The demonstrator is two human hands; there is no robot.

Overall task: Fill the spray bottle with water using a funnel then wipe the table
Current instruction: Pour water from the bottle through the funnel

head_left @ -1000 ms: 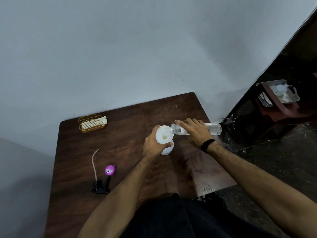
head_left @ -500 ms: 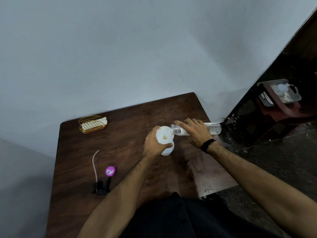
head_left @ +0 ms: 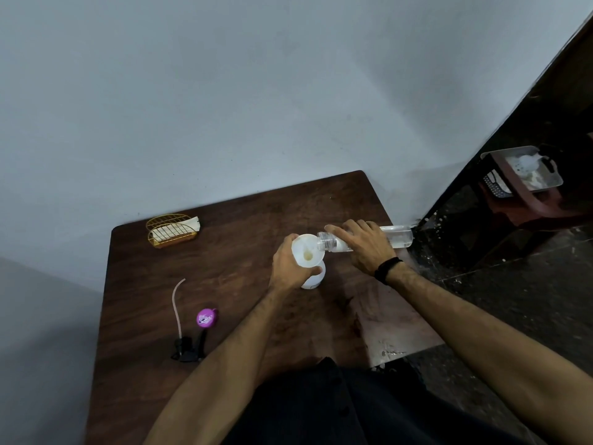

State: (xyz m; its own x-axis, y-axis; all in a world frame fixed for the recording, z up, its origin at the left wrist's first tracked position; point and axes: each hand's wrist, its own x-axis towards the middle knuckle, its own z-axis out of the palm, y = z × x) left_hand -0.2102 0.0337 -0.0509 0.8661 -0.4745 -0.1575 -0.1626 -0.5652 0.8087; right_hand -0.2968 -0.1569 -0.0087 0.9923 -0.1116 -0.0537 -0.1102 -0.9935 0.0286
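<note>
Little has shifted since the earlier frame: both hands keep their places, and the water bottle point(head_left: 398, 238) still lies almost level. Right hand point(head_left: 362, 247) grasps it, long axis running rightward from the funnel point(head_left: 306, 250), mouth over the funnel's rim. Left hand point(head_left: 290, 268) curls round the funnel and the spray bottle point(head_left: 316, 277) standing beneath it, mid-table point(head_left: 224, 258). Pouring likely needs the bottle's far end lifted. Well left of the funnel lie the spray head point(head_left: 187, 346) with its tube, a purple cap point(head_left: 206, 317), and a wire holder point(head_left: 171, 231) with cloth; nothing blocks the pour.
</note>
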